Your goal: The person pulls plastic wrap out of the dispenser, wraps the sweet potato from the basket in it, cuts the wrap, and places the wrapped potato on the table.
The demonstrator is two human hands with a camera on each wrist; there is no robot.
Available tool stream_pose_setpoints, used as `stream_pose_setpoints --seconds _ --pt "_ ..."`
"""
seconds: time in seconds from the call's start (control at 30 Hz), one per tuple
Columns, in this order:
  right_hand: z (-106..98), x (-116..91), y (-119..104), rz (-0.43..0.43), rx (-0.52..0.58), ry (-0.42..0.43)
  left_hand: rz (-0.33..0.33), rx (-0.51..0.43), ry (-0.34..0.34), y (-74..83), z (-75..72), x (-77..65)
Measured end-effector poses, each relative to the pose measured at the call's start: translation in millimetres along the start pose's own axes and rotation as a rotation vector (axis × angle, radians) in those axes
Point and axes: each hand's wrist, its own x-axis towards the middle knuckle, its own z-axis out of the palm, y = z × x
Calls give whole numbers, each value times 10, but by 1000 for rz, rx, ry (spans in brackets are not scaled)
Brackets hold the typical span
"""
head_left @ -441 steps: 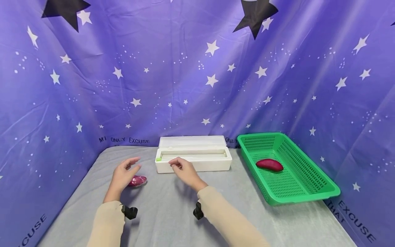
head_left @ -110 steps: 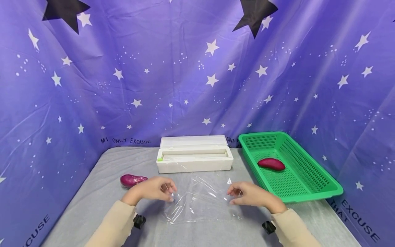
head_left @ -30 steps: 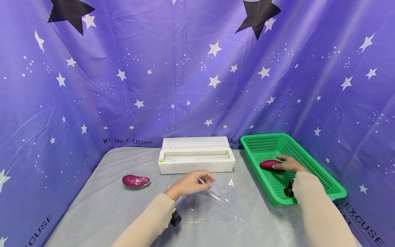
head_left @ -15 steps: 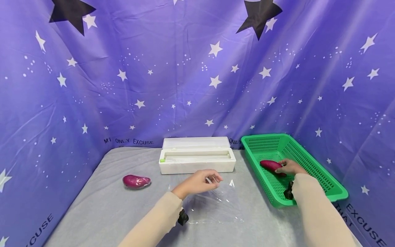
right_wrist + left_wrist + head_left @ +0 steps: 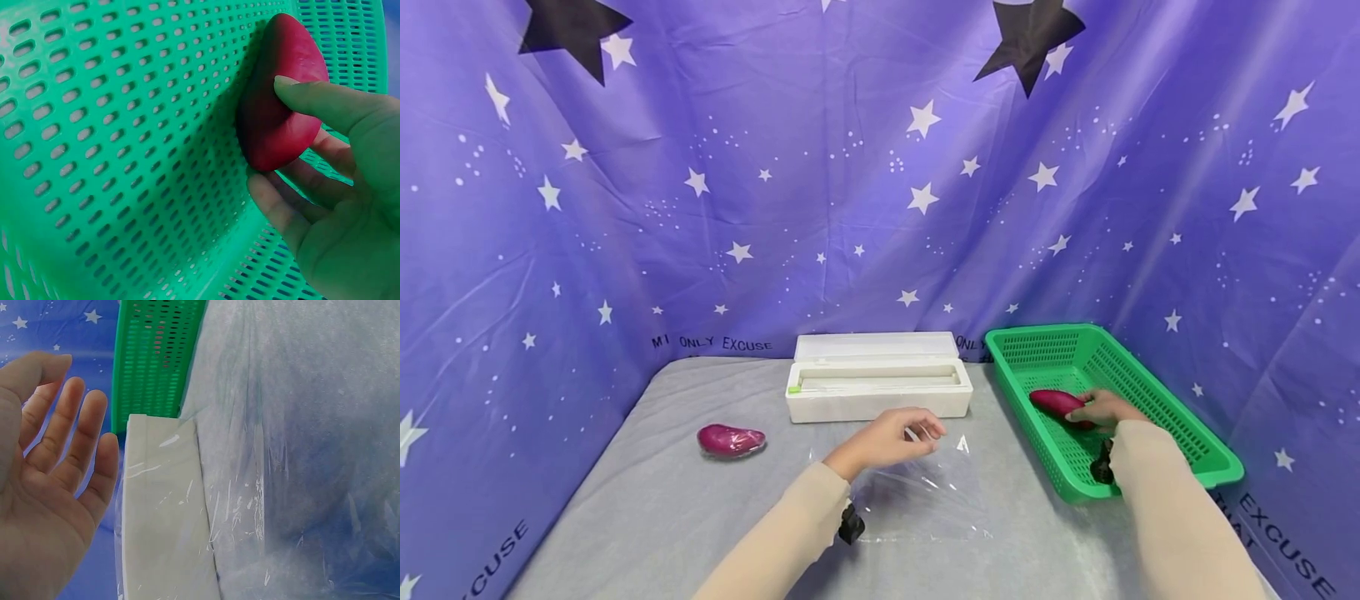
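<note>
Red vegetable (image 5: 1051, 402): inside the green basket, on its perforated floor, pinched in the right hand (image 5: 1105, 408).
Right hand's grip: thumb on one side, fingers on the other, as the right wrist view shows.
Left hand (image 5: 891, 440): fingers loosely bent and apart, holding nothing, above a sheet of clear film (image 5: 917, 512).
Sleeves (image 5: 1180, 508): beige and long, a small black camera (image 5: 851, 525) at each wrist.
Green basket (image 5: 1223, 473): slotted walls, at the right end of the table, set at a slant.
White box (image 5: 880, 406): back middle of the table, lid (image 5: 876, 345) raised behind, a small green piece (image 5: 794, 389) at its left end; film runs from its front onto the cloth, creased and shiny.
Wrapped vegetable (image 5: 731, 442): glossy purple-red, lying at the left, well apart from both hands.
Tablecloth (image 5: 655, 517): pale grey, softly mottled, faintly wrinkled towards the left.
Curtain (image 5: 835, 200): blue-violet, hanging behind and at both sides, with white stars (image 5: 922, 118), big black stars (image 5: 1032, 42) up high, and lettering (image 5: 747, 343) such as "ONLY" and "EXCUSE" low down.
Light: pale sheen on the curtain's folds at upper right.
</note>
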Motion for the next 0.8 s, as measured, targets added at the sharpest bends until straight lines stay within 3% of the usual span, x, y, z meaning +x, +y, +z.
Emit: stream_pose_setpoints --seconds 0.57,0.8 --pt "-198 -186 -220 -69 -49 -55 -29 9 9 -4 27 187" --pt "-296 -266 -265 -130 -72 -31 -39 -16 33 -14 18 227"
